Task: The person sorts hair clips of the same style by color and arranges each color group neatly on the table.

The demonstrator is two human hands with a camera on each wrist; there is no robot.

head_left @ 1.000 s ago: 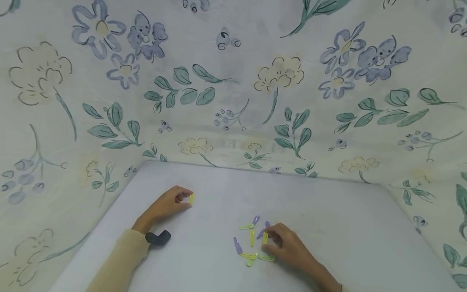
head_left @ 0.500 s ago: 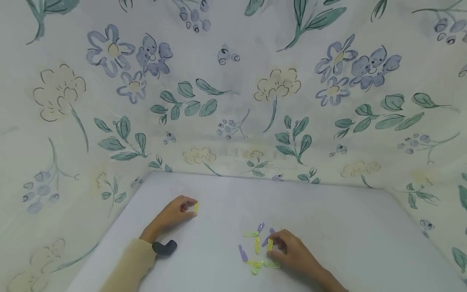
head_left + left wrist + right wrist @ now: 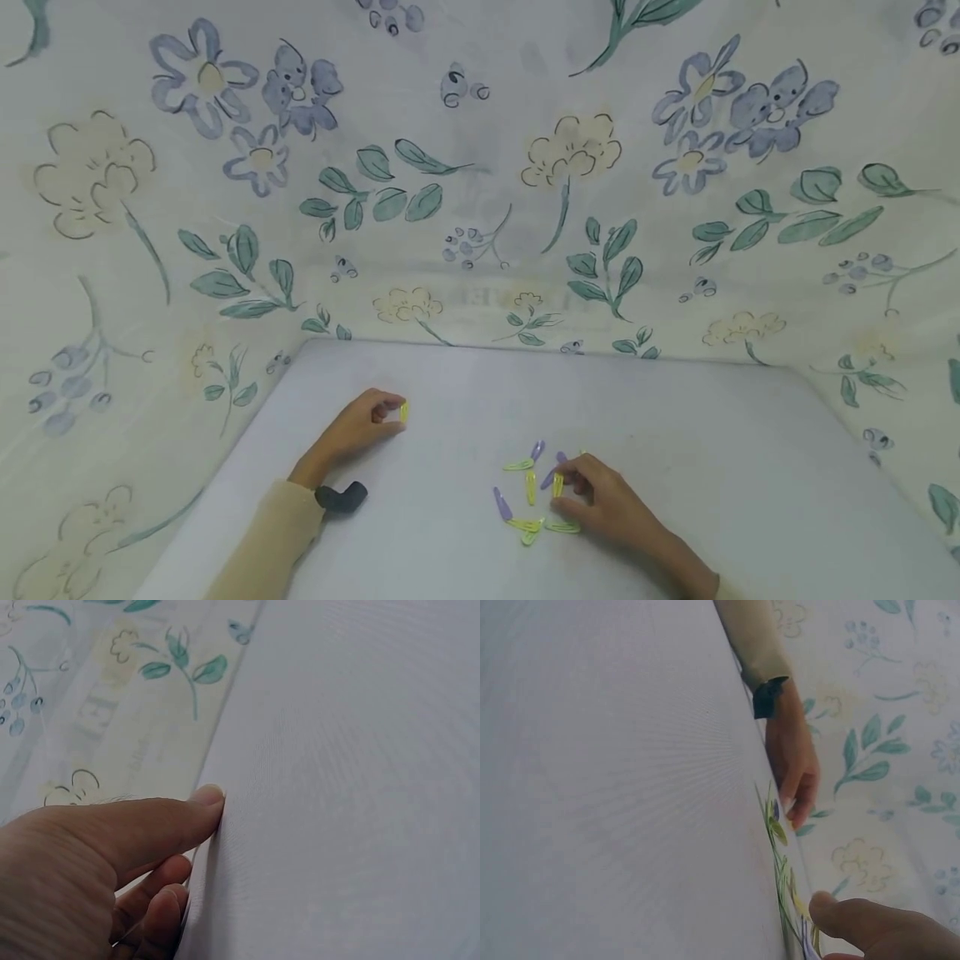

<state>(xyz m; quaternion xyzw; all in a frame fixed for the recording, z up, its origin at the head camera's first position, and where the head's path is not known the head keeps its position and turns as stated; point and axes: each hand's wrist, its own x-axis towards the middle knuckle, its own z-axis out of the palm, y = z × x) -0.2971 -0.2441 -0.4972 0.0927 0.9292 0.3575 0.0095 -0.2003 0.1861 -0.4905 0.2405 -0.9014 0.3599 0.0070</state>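
Note:
In the head view, my left hand (image 3: 363,423) pinches a yellow snap hair clip (image 3: 403,413) upright between thumb and fingers, over the left part of the table. A second yellow snap hair clip (image 3: 558,486) is pinched by my right hand (image 3: 603,496), at the right side of a loose group of clips. That group has purple clips (image 3: 502,503), a yellow clip (image 3: 531,488) standing alone in the middle, and light green clips (image 3: 564,527). My right fingers partly cover a purple clip behind them. In the left wrist view, thumb and fingertips show, but no clip.
A white table (image 3: 465,392) carries everything. Floral fabric (image 3: 480,208) rises along its back and sides. A dark wrist strap piece (image 3: 342,497) sticks out from my left sleeve (image 3: 262,533).
The head view tips down and back up a little, shifting everything in it. Both hands keep their pinch on the yellow clips and barely move relative to the table.

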